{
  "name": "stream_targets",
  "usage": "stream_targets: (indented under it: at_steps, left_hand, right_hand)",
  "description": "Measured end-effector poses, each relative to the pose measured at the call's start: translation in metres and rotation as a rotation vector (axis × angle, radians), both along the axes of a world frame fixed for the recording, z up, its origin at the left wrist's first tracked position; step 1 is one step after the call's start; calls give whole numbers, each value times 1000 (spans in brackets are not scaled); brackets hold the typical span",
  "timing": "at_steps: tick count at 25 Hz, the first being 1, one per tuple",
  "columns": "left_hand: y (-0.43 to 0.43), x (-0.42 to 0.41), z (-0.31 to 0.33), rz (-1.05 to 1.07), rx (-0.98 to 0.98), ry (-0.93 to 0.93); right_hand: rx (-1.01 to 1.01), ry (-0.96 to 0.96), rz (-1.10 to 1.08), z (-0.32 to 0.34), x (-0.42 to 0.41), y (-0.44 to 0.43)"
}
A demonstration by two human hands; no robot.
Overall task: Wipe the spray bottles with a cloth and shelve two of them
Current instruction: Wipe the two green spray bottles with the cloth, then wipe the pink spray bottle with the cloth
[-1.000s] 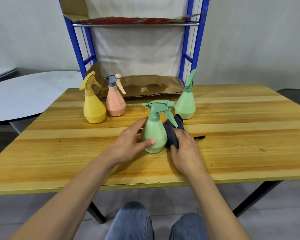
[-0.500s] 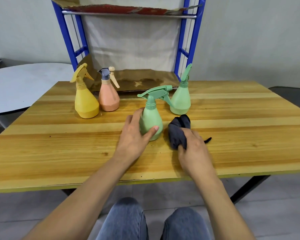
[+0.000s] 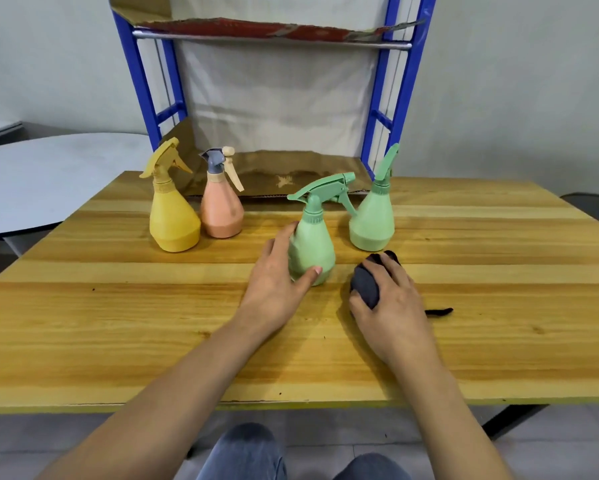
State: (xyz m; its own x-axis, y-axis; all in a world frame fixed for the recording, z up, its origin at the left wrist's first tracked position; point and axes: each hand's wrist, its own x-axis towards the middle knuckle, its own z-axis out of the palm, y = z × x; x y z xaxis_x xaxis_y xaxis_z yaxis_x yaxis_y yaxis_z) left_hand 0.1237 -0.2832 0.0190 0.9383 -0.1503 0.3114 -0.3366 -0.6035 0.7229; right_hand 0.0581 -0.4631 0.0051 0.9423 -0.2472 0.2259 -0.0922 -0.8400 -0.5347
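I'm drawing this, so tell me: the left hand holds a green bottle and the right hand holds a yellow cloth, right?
No. The head view shows the cloth in the right hand is dark grey, not yellow. The left hand does hold a green bottle.

Nothing readable shows: the yellow plastic spray bottle [image 3: 174, 225], pink plastic spray bottle [image 3: 221, 216], central green plastic spray bottle [image 3: 313, 252] and green plastic spray bottle right of centre [image 3: 372, 221] carry plain surfaces.

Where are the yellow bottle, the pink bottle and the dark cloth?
yellow bottle [image 3: 173, 226], head view, on its wide body.
pink bottle [image 3: 221, 216], head view, on its wide body.
dark cloth [image 3: 364, 285], head view, on its bunched part.
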Motion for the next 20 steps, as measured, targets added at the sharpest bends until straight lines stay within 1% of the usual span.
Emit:
stream_targets:
  at_steps: [4, 7, 11, 17, 20]
  left_hand:
    - [-24, 34, 1, 72, 0, -7]
    - [-40, 54, 3, 118, -9, 21]
    - [-49, 72, 5, 125, -30, 34]
    - [-30, 69, 0, 62, -8, 38]
    - [-1, 58, -1, 145, -42, 19]
  right_hand:
    - [-40, -89, -28, -5, 4, 3]
    - [-31, -99, -25, -7, 5, 5]
    - [-24, -101, -27, -8, 6, 4]
    - [-37, -89, -53, -6, 5, 7]
    - [-59, -68, -74, -3, 8, 13]
